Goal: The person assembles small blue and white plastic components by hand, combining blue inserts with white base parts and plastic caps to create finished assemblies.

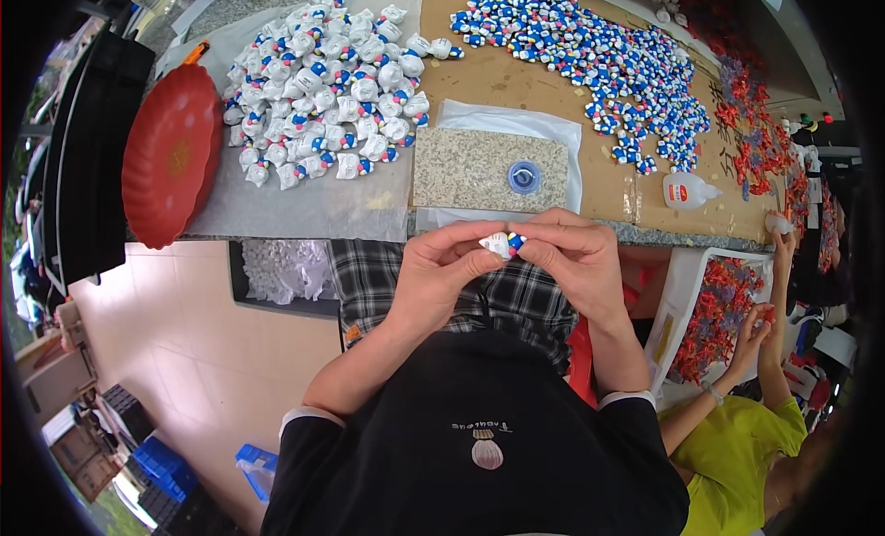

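In front of my lap, just off the table's near edge, I hold a small figurine between both hands. My left hand (450,267) pinches its white cat-like head (495,245). The fingers of my right hand (573,261) are closed on its blue body (517,243), which has small pink and yellow spots. Whether head and body are fully joined I cannot tell. Beyond my hands lies a speckled stone slab (461,172) on white paper, with a small round blue-rimmed dish (524,176) on it.
At left a pile of white-headed figurines (318,84) lies near a red scalloped tray (171,158). Many small blue-and-white pieces (590,52) cover the far right. A squeeze bottle (687,191) stands near the right edge. A co-worker in yellow (737,453) works beside a tray of red pieces (714,319).
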